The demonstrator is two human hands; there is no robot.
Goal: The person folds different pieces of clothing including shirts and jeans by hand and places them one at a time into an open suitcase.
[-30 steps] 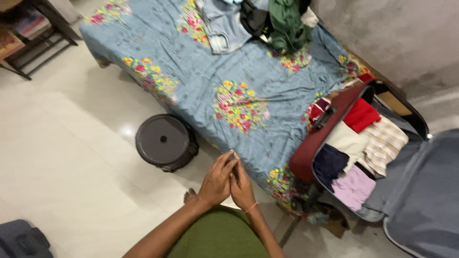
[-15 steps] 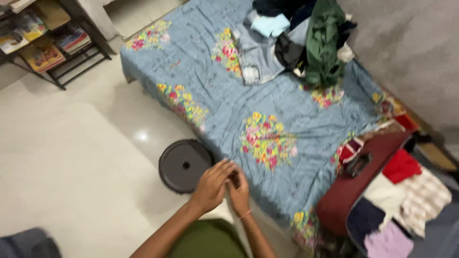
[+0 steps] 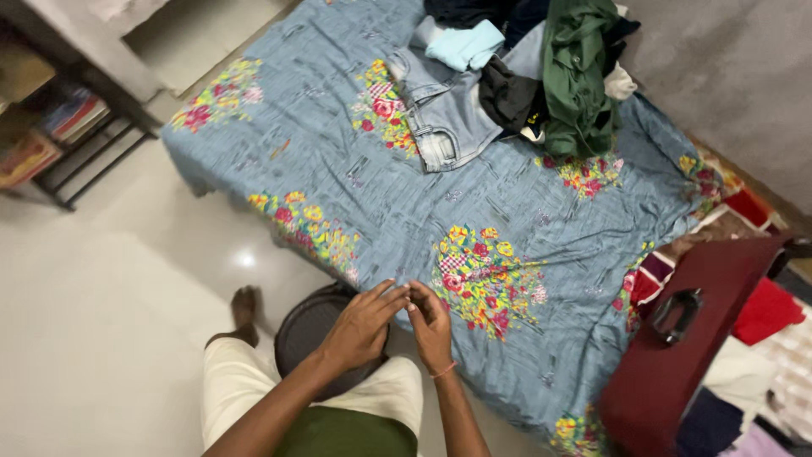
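My left hand (image 3: 359, 326) and my right hand (image 3: 431, 328) meet in front of me, fingertips touching, over the near edge of a bed with a blue flowered sheet (image 3: 355, 186). Neither hand holds anything. The left fingers are stretched out, the right ones loosely bent. A thin orange thread circles my right wrist. A round dark stool (image 3: 306, 332) stands just under my left hand, partly hidden by it. At the far end of the bed lies a heap of clothes: jeans (image 3: 440, 118), a green garment (image 3: 579, 76) and a light blue piece (image 3: 463, 44).
An open maroon suitcase (image 3: 677, 372) with folded clothes (image 3: 765, 309) lies at the right, against the bed. A dark shelf with books (image 3: 63, 135) stands at the left. Pale glossy floor (image 3: 110, 322) fills the lower left. My bare foot (image 3: 245, 305) rests beside the stool.
The view has swung left and nearer the bed, pushing the suitcase toward the right edge. My leg and foot now show beside the stool. My hands stay together.
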